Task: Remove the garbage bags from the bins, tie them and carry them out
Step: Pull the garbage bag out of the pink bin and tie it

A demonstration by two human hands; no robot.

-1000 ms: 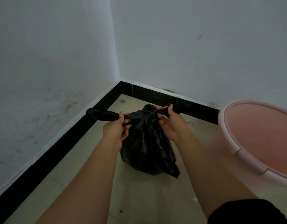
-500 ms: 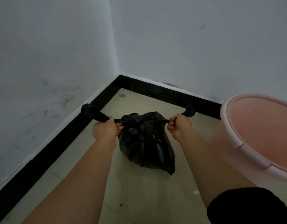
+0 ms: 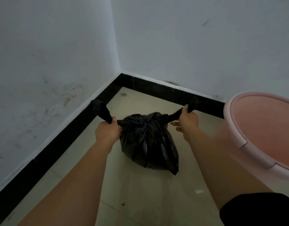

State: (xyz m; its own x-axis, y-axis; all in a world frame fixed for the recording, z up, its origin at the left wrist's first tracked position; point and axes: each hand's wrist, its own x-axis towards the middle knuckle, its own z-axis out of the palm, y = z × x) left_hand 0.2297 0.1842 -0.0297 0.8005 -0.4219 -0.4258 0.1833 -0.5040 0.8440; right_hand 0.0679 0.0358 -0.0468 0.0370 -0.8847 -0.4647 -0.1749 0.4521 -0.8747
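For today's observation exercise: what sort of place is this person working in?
Probably a corner of an indoor room: scuffed white walls meet above black skirting, over a tiled floor, with a pink bin beside the garbage bag.

You have open floor (image 3: 137, 193) on the near side of the black bag (image 3: 148, 141), but the pink bin (image 3: 235, 144) stands close beside your right hand (image 3: 188, 121), and the corner walls (image 3: 42, 70) close off the left and far sides.
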